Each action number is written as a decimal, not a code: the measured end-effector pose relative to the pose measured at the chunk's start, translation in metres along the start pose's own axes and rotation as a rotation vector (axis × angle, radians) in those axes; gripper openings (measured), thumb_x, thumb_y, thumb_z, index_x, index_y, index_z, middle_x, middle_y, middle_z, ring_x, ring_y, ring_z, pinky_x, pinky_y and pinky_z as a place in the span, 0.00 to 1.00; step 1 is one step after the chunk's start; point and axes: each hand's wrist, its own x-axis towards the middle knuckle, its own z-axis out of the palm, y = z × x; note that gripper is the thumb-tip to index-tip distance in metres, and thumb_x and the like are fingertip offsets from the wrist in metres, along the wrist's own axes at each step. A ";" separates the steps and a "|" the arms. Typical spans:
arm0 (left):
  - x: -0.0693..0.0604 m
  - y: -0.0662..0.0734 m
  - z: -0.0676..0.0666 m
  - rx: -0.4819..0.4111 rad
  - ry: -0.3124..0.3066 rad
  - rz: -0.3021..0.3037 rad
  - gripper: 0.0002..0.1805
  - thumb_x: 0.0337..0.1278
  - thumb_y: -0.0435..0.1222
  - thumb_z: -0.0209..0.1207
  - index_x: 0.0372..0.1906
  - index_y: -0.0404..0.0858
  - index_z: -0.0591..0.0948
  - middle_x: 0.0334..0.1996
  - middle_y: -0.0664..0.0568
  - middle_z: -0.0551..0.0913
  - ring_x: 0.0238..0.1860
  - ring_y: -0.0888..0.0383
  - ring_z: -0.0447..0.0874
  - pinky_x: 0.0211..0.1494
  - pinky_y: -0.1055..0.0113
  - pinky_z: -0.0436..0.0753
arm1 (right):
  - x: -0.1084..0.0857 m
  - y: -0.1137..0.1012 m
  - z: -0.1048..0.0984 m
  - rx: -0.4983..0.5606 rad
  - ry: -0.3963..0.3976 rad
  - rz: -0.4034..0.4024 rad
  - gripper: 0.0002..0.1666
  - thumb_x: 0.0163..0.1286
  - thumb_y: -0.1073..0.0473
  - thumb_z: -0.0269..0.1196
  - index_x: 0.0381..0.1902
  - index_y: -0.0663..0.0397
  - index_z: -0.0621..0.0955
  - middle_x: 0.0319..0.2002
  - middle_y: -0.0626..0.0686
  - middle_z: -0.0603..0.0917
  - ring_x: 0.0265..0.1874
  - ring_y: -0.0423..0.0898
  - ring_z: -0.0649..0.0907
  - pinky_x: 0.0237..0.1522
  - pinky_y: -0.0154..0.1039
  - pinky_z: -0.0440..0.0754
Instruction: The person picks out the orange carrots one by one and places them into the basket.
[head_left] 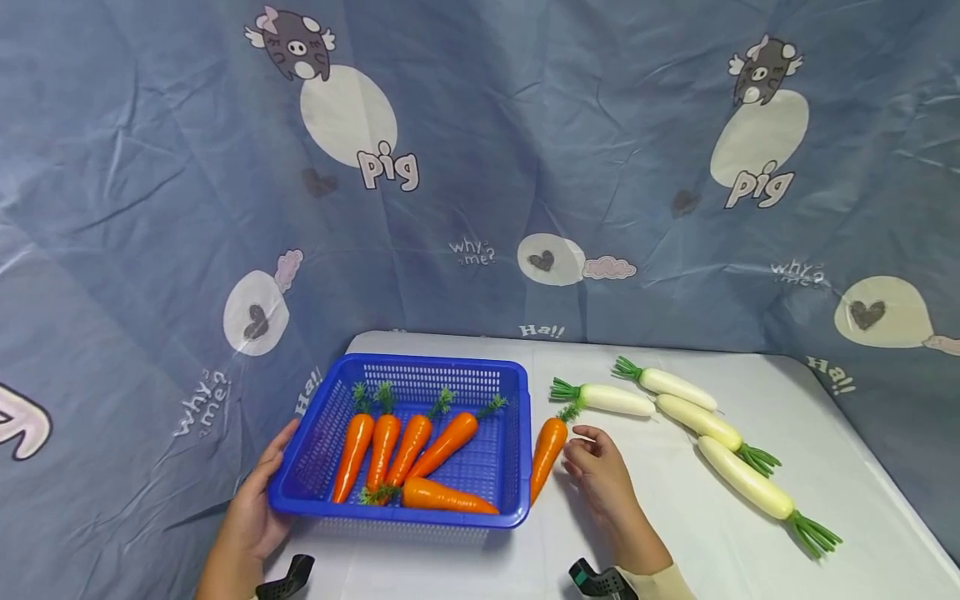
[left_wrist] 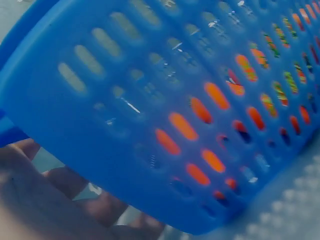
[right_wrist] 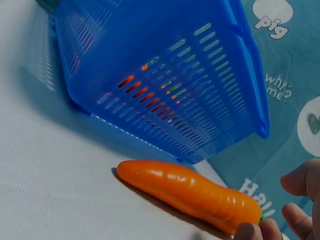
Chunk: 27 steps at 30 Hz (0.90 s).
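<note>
A blue plastic basket [head_left: 517,433] holds several orange carrots [head_left: 386,450] with green tops. My left hand [head_left: 258,508] rests along the basket's left side. In the left wrist view, its fingers [left_wrist: 65,181] pass behind the basket's corner, so their tips are partly hidden. One more carrot [head_left: 549,454] lies on the white table just outside the basket's right wall. My right hand [head_left: 600,475] is beside that carrot's leafy end, fingers loosely bent and holding nothing. The right wrist view shows this carrot [right_wrist: 190,195] full length, fingertips close to its top.
Several white radishes [head_left: 682,387] with green stems lie on the right half of the white table [head_left: 652,492]. A blue patterned cloth [head_left: 480,167] hangs behind the table and along its sides.
</note>
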 end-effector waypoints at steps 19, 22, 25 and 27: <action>0.010 0.018 0.005 0.429 0.214 -0.217 0.30 0.86 0.42 0.42 0.85 0.56 0.54 0.60 0.67 0.78 0.52 0.56 0.85 0.48 0.57 0.88 | 0.002 0.008 0.006 -0.295 0.031 -0.086 0.30 0.68 0.62 0.68 0.66 0.60 0.74 0.65 0.67 0.72 0.58 0.58 0.78 0.50 0.42 0.81; 0.013 0.017 0.006 0.453 0.260 -0.242 0.30 0.86 0.44 0.43 0.85 0.57 0.55 0.60 0.68 0.77 0.51 0.55 0.85 0.48 0.56 0.88 | 0.004 0.008 0.006 -0.324 0.047 -0.100 0.30 0.67 0.62 0.68 0.66 0.60 0.74 0.65 0.67 0.73 0.59 0.59 0.78 0.51 0.43 0.81; 0.016 0.015 0.010 0.483 0.299 -0.266 0.30 0.86 0.45 0.43 0.84 0.58 0.55 0.61 0.66 0.74 0.51 0.55 0.84 0.48 0.56 0.88 | 0.007 0.008 0.006 -0.350 0.060 -0.107 0.30 0.67 0.62 0.69 0.66 0.59 0.75 0.65 0.66 0.74 0.60 0.59 0.79 0.54 0.44 0.81; 0.018 0.014 0.012 0.506 0.316 -0.279 0.30 0.86 0.44 0.43 0.84 0.57 0.56 0.61 0.63 0.72 0.51 0.54 0.84 0.48 0.55 0.88 | 0.009 0.009 0.005 -0.371 0.068 -0.111 0.31 0.67 0.62 0.69 0.67 0.57 0.75 0.65 0.66 0.74 0.61 0.60 0.79 0.56 0.45 0.80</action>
